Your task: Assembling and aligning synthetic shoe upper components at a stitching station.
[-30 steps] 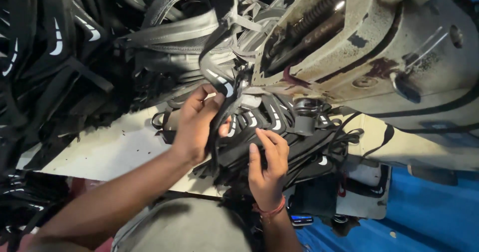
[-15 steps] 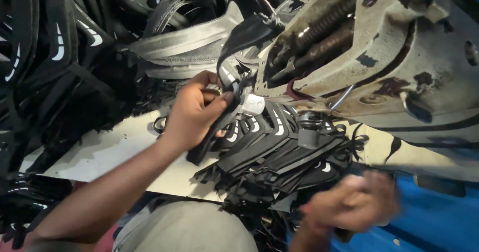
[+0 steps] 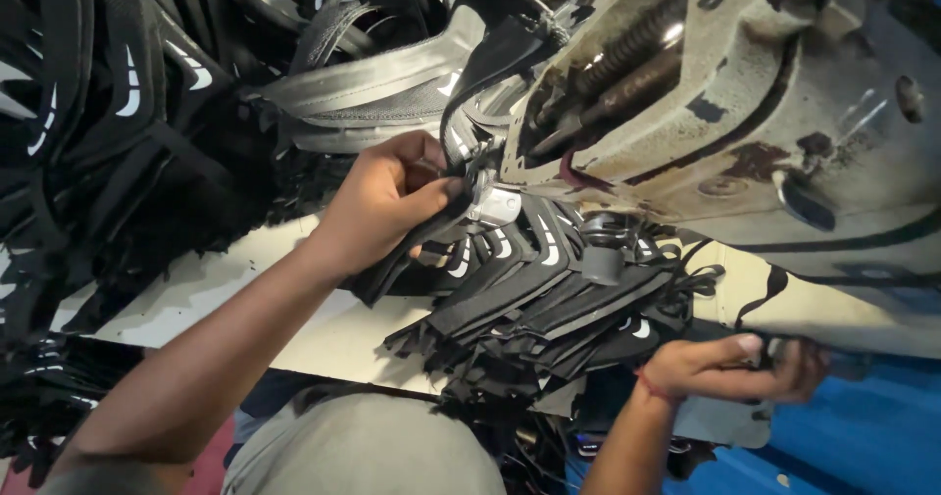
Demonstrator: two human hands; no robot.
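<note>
right hand (image 3: 730, 368) grip: hidden under machine edge | machine (image 3: 745, 113): cropped top, right | left elbow: off-frame

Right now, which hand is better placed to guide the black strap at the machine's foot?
Left. The left hand already pinches the black strap right beside the machine. The right hand is away at the table edge, under the machine's base, fingers curled there.

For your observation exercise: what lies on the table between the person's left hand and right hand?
In the head view, a heap of black straps lies between the left hand and right hand.
</note>
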